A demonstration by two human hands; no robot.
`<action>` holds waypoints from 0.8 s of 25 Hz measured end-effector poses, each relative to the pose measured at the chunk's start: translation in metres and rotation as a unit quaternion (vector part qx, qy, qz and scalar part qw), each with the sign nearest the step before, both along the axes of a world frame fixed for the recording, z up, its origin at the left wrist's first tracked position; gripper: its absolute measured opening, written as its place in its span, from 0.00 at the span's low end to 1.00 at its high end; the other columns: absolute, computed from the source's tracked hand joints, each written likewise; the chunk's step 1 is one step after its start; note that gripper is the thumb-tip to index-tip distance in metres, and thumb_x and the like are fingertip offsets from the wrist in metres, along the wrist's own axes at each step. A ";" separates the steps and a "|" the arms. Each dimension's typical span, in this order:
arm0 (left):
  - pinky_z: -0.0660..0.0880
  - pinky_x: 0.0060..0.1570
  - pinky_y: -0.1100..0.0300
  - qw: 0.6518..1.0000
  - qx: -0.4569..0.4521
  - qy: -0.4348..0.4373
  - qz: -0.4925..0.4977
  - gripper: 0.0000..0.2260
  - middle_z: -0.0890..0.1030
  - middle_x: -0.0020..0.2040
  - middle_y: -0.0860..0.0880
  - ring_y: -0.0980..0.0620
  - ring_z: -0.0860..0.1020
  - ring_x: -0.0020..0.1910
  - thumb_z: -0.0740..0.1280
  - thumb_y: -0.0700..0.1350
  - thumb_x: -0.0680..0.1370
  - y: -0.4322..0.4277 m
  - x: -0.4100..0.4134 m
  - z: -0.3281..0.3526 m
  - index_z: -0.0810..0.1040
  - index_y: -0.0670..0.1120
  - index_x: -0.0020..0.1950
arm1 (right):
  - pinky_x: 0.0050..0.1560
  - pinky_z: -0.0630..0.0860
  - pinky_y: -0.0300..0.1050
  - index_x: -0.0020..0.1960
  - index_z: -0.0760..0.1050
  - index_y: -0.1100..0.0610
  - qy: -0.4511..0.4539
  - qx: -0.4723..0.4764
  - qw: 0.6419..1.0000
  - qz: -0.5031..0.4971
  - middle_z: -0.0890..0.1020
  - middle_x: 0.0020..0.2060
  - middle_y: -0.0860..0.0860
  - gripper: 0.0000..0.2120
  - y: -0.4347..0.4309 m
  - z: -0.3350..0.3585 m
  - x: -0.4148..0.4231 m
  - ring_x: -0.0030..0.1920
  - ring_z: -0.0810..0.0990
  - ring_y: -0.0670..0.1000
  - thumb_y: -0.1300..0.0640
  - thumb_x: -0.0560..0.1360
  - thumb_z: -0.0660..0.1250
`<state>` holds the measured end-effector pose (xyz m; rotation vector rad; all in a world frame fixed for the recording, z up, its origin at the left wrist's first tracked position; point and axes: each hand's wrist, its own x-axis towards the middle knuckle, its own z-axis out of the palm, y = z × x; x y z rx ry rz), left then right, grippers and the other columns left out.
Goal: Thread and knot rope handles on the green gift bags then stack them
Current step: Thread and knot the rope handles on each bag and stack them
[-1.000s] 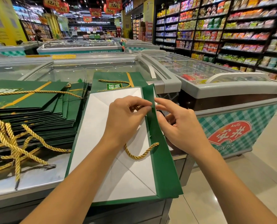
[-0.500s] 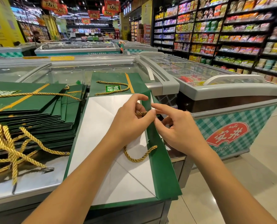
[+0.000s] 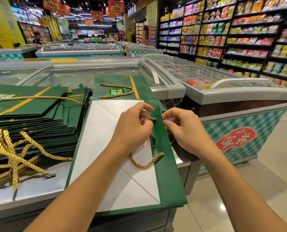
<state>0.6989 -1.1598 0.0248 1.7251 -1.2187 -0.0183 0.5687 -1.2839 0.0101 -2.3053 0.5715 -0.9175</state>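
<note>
The flat green gift bag [image 3: 109, 148] lies lengthwise away from the person on the freezer top [image 3: 30, 190], its folded rim band [image 3: 168, 173] between the hands: the left hand [image 3: 132, 129] pinches the gold rope [image 3: 146, 164] at the band, the right hand [image 3: 188, 131] curls behind it, grip hidden.

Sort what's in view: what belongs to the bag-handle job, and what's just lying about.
Job: open bag; rope pinched by the left hand; right hand at the bag's green edge; stack of bags; loose ropes.
Lying about: freezer; snack shelves; red banners.
</note>
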 end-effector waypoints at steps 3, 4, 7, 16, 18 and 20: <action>0.80 0.46 0.50 0.999 0.023 -0.006 -0.038 0.13 0.78 0.41 0.53 0.54 0.78 0.41 0.64 0.47 0.76 -0.001 -0.003 0.001 0.78 0.55 0.59 | 0.34 0.78 0.40 0.58 0.81 0.50 -0.003 0.007 0.999 0.033 0.83 0.44 0.41 0.09 0.004 0.002 -0.003 0.33 0.79 0.51 0.55 0.78 0.72; 0.79 0.48 0.47 0.998 0.031 -0.011 -0.045 0.13 0.77 0.40 0.53 0.53 0.78 0.41 0.64 0.53 0.75 -0.002 -0.004 0.001 0.77 0.57 0.60 | 0.35 0.79 0.38 0.60 0.80 0.50 -0.005 0.002 0.999 0.035 0.82 0.47 0.38 0.11 0.007 0.003 -0.003 0.34 0.80 0.52 0.56 0.78 0.72; 0.77 0.51 0.45 0.997 0.049 -0.023 -0.056 0.18 0.75 0.41 0.56 0.53 0.76 0.42 0.65 0.62 0.73 -0.003 -0.002 0.002 0.75 0.62 0.63 | 0.38 0.77 0.34 0.63 0.78 0.50 -0.001 -0.021 0.999 0.032 0.80 0.49 0.35 0.16 0.011 0.003 -0.003 0.36 0.81 0.50 0.60 0.76 0.69; 0.76 0.37 0.66 0.998 0.043 0.014 -0.051 0.15 0.78 0.39 0.52 0.57 0.77 0.36 0.65 0.43 0.77 -0.002 0.001 0.002 0.78 0.57 0.62 | 0.40 0.76 0.38 0.63 0.80 0.46 0.022 -0.026 0.999 0.002 0.82 0.53 0.39 0.14 0.009 0.001 0.003 0.35 0.78 0.43 0.48 0.78 0.70; 0.74 0.37 0.70 0.998 0.036 0.011 -0.048 0.16 0.78 0.38 0.53 0.60 0.76 0.36 0.65 0.44 0.77 -0.002 0.001 0.001 0.78 0.56 0.64 | 0.42 0.77 0.39 0.58 0.83 0.48 0.021 -0.022 1.000 -0.007 0.83 0.50 0.41 0.09 0.007 0.003 0.005 0.36 0.78 0.43 0.52 0.79 0.71; 0.74 0.38 0.70 0.999 0.027 0.005 -0.046 0.16 0.78 0.38 0.53 0.60 0.76 0.37 0.65 0.44 0.77 -0.002 0.000 0.000 0.78 0.56 0.64 | 0.41 0.71 0.32 0.55 0.84 0.50 0.020 -0.020 1.000 -0.006 0.83 0.45 0.41 0.06 0.008 0.004 0.005 0.37 0.77 0.38 0.54 0.79 0.71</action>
